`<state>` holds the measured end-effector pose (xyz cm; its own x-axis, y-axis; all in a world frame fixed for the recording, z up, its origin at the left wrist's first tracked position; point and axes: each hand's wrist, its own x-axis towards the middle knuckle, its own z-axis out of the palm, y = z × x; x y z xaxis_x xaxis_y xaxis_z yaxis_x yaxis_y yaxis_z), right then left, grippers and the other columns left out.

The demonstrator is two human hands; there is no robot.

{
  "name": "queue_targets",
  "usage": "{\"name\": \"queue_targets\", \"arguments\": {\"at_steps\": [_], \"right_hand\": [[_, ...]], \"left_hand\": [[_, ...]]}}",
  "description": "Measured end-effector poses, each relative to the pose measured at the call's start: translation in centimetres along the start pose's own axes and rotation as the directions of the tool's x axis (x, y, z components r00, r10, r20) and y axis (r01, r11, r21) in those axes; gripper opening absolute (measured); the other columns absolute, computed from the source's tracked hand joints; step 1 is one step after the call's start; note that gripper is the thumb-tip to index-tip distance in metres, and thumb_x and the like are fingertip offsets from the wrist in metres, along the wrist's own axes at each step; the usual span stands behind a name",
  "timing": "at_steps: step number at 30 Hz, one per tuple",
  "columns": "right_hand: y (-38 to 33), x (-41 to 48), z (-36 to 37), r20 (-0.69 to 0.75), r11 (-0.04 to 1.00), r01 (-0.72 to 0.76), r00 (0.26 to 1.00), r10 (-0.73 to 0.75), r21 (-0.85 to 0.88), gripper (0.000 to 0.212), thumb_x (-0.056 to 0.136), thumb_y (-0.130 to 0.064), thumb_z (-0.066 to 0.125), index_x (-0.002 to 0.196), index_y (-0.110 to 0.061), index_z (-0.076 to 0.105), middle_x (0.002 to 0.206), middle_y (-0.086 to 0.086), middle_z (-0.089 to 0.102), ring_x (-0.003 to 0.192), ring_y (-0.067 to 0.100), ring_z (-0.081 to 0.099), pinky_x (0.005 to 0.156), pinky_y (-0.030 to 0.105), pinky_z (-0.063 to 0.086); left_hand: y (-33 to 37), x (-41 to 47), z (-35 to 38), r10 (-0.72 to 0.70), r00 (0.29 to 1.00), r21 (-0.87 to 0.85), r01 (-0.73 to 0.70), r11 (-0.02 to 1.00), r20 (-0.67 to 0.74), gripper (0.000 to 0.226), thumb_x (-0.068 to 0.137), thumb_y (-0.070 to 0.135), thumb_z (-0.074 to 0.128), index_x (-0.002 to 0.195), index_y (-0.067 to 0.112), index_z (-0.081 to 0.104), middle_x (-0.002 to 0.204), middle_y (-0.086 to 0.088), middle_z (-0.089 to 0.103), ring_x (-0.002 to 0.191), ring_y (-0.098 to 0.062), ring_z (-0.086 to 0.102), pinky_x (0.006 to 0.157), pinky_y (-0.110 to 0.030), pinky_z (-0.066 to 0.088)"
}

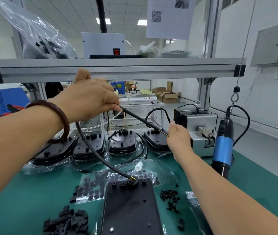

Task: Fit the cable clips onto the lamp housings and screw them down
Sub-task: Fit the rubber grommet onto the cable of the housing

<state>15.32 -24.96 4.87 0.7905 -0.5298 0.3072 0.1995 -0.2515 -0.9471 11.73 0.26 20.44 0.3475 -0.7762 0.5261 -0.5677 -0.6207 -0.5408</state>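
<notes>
My left hand (pixel 87 99) was curled tight round the thin black rubber cable (pixel 140 120), holding it up. My right hand (pixel 177 138) pinched the cable's stripped end, thumb and fingers pressed together. The cable ran down into the flat black plastic lamp housing (pixel 129 209) nearest me. The small black plastic cable clips (pixel 68 221) lay heaped to its left, and the loose black screws (pixel 170 199) to its right.

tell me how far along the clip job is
Done: nothing clearly; whether the four back housings are finished cannot be told. In hand: the left hand and right hand hold the cable of the near housing taut. Still to do: clips and screws lie loose on the mat, and the screwdriver hangs untouched.
</notes>
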Motion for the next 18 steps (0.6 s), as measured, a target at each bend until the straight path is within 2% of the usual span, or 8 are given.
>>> {"name": "queue_targets", "arguments": {"at_steps": [4, 6, 8, 10, 12, 14, 16, 18], "right_hand": [[-0.1, 0.0, 0.3, -0.055, 0.997, -0.037, 0.998, 0.033, -0.073, 0.047, 0.102, -0.039, 0.033, 0.060, -0.018, 0.035, 0.060, 0.000, 0.038, 0.057, 0.017, 0.035, 0.052, 0.032, 0.025], [-0.3, 0.0, 0.5, -0.044, 0.991, -0.116, 0.993, 0.114, -0.061, 0.047, 0.102, -0.042, 0.032, 0.063, -0.017, 0.038, 0.061, 0.000, 0.038, 0.057, 0.018, 0.035, 0.051, 0.031, 0.025], [-0.3, -0.3, 0.5, 0.044, 0.954, -0.284, 0.959, 0.281, 0.096, 0.049, 0.099, -0.053, 0.033, 0.069, -0.017, 0.047, 0.055, -0.004, 0.040, 0.048, 0.014, 0.033, 0.046, 0.027, 0.025], [-0.4, -0.8, -0.1, 0.216, 0.847, -0.452, 0.889, 0.404, 0.280, 0.051, 0.095, -0.060, 0.037, 0.071, -0.018, 0.051, 0.045, -0.008, 0.036, 0.038, 0.009, 0.026, 0.041, 0.022, 0.021], [-0.5, -1.0, -0.7, 0.326, 0.764, -0.507, 0.857, 0.399, 0.399, 0.043, 0.097, -0.052, 0.045, 0.071, -0.018, 0.051, 0.042, -0.010, 0.035, 0.036, 0.007, 0.024, 0.045, 0.022, 0.021], [-0.8, -0.7, -1.0, 0.355, 0.717, -0.501, 0.862, 0.362, 0.485, 0.035, 0.099, -0.042, 0.047, 0.074, -0.018, 0.051, 0.043, -0.009, 0.035, 0.036, 0.006, 0.025, 0.047, 0.023, 0.022], [-0.9, -0.6, -1.0, 0.360, 0.664, -0.505, 0.862, 0.356, 0.551, 0.032, 0.100, -0.041, 0.046, 0.077, -0.019, 0.051, 0.043, -0.009, 0.034, 0.036, 0.006, 0.025, 0.047, 0.022, 0.022], [-0.7, -0.8, -0.9, 0.363, 0.613, -0.506, 0.863, 0.352, 0.607, 0.032, 0.100, -0.041, 0.044, 0.078, -0.019, 0.050, 0.043, -0.009, 0.033, 0.035, 0.006, 0.024, 0.046, 0.021, 0.021]], "left_hand": [[-0.2, -0.3, 1.3, -0.043, 0.999, -0.068, 0.045, 0.997, 0.032, 0.053, 0.078, 0.062, 0.031, 0.083, 0.027, 0.070, 0.069, 0.018, 0.044, 0.079, -0.009, 0.043, 0.077, -0.024, 0.024], [0.4, -0.4, 1.7, -0.146, 0.989, -0.041, 0.146, 0.988, 0.025, 0.052, 0.082, 0.062, 0.030, 0.096, 0.032, 0.070, 0.080, 0.014, 0.052, 0.087, -0.011, 0.045, 0.080, -0.028, 0.022], [1.2, -0.7, 1.9, -0.281, 0.959, 0.004, 0.281, 0.960, 0.031, 0.043, 0.089, 0.055, 0.039, 0.126, 0.041, 0.056, 0.118, 0.009, 0.055, 0.112, -0.016, 0.043, 0.096, -0.033, 0.015], [3.0, -1.7, 2.1, -0.389, 0.921, -0.051, 0.388, 0.920, -0.011, 0.051, 0.091, 0.045, 0.047, 0.140, 0.043, 0.035, 0.141, 0.009, 0.035, 0.129, -0.018, 0.031, 0.109, -0.036, 0.002], [6.2, -4.0, 1.5, -0.423, 0.897, -0.249, 0.384, 0.889, -0.127, 0.034, 0.093, 0.040, 0.047, 0.126, 0.038, 0.048, 0.125, 0.009, 0.043, 0.115, -0.013, 0.039, 0.104, -0.033, 0.016], [9.2, -7.2, 2.0, -0.395, 0.910, -0.327, 0.337, 0.883, -0.126, 0.022, 0.095, 0.044, 0.041, 0.092, 0.030, 0.058, 0.091, 0.014, 0.054, 0.083, -0.008, 0.051, 0.082, -0.032, 0.041], [11.6, -9.8, 2.3, -0.460, 0.876, -0.296, 0.483, 0.824, 0.148, 0.052, 0.094, 0.060, 0.031, 0.065, 0.024, 0.055, 0.061, 0.014, 0.050, 0.058, -0.003, 0.049, 0.059, -0.023, 0.046], [12.4, -11.1, 3.2, -0.512, 0.750, -0.315, 0.648, 0.693, 0.419, 0.058, 0.087, 0.066, 0.036, 0.066, 0.016, 0.055, 0.051, 0.006, 0.047, 0.050, -0.009, 0.045, 0.053, -0.016, 0.038]]}}
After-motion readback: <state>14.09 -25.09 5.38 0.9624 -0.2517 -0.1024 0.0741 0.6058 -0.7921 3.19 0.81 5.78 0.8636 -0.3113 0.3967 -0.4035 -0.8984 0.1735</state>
